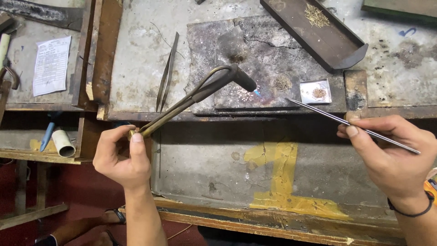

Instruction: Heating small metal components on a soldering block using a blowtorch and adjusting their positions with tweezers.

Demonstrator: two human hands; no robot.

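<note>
Head view: we are holding torch (200, 93) in left hand (122, 157), grip closed; right hand (387, 152) pinching steel rod (346, 123). We are keeping flame (257, 93) low on slab (264, 64), rod tip steady at flame's 3 o'clock.

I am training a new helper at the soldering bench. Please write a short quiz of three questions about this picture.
1. True or false: the torch in the left hand is lit.
2. What does the right hand hold? A) rod B) hammer C) brush
3. Fill in: the small square tray lies to the ____ of the flame.

Key: 1 true, a small blue flame shows at the tip; 2 A; 3 right.
</note>
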